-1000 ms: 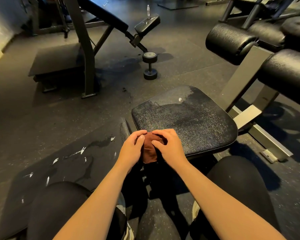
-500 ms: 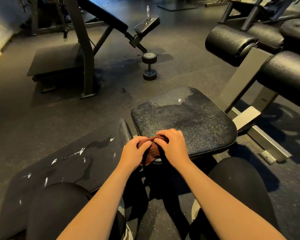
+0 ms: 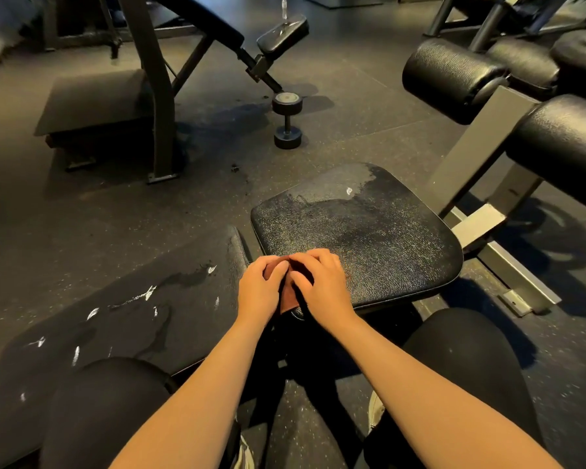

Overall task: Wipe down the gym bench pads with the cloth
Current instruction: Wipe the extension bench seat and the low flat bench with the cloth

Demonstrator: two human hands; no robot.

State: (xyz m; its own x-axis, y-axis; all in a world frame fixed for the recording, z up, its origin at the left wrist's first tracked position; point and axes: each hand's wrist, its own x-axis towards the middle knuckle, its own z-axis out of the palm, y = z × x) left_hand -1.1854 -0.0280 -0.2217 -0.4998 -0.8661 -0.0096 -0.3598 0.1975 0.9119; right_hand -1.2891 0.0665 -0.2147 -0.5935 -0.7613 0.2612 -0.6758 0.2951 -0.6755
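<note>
Brown cloth point(image 3: 289, 292) bunched between left hand point(image 3: 258, 290) and right hand point(image 3: 322, 286), on seat pad point(image 3: 369, 231) edge

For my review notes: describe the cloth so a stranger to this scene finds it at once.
Find the flat black seat pad mid-view. At its near edge the left hand and right hand meet, with the cloth bunched between them. Unlike the black pad under it, it is reddish-brown and crumpled.

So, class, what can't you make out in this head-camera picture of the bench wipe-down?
Head view:
- cloth: mostly covered by both hands.
- left hand, right hand: palm-side grip hidden beneath them.
- roller pad: cut off by the right edge.
- bottle: too small, far off.
</note>
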